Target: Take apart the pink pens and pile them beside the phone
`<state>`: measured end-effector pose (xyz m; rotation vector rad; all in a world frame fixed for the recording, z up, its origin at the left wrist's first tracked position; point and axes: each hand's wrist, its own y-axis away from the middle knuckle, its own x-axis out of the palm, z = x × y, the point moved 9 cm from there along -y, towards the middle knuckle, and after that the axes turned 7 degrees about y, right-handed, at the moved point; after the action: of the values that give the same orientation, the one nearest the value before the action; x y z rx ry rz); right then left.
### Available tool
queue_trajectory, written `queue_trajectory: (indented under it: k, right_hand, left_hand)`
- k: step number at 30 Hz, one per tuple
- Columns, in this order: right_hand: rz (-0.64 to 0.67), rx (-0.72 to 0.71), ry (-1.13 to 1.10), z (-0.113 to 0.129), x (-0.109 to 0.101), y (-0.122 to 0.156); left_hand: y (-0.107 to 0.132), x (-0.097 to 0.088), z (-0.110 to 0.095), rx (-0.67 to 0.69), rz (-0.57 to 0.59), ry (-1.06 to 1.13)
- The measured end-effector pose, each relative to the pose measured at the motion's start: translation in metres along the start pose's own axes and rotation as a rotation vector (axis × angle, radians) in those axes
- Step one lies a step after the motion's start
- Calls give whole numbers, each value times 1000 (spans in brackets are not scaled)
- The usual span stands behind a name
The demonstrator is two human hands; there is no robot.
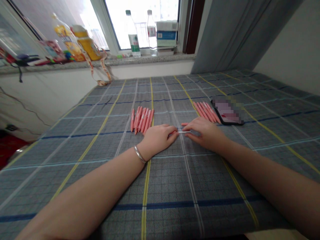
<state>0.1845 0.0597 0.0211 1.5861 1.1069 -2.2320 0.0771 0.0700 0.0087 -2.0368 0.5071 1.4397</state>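
Both of my hands meet above the checked cloth, near the middle. My left hand (160, 137), with a silver bangle at the wrist, is closed in a pinch on a slim pink pen part (173, 133). Out of it a thin white stick (183, 132), like a pen refill, points to the right. Its far end lies between the thumb and fingers of my right hand (203, 131). A pink pen barrel (185, 124) pokes out from beneath those curled fingers. Left of my hands is a row of pink pens (142, 120); more pink pens (206, 111) lie beyond my right hand.
A phone (228, 111) rests beside the right-hand pens. Along the windowsill (120, 61) stand clear bottles (135, 41), a yellow bottle (87, 43) with a strap, and stacked boxes (166, 35). A grey curtain (230, 33) hangs at the back right.
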Motion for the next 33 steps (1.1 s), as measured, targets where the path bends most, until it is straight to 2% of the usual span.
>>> queue_trajectory:
  k: [4,12,17,22,28,33]
  right_hand:
    - [22,2,57,2,-1,1]
    - [52,165,306,-28,-12,8]
    - [53,208,319,-40,-9,11]
    - [66,180,309,-35,-3,8]
    - [71,200,282,-37,-2,7]
    - [2,186,225,-32,-11,6]
  left_hand:
    - [0,0,-3,22,-4,-7]
    - [-1,-4,10,-96,-42,108]
    - [-1,-9,14,-119,-110,212]
    - [2,-14,14,-118,-166,305]
    - [1,-15,13,-84,-189,329]
    - [-2,-15,10,-20,-204,291]
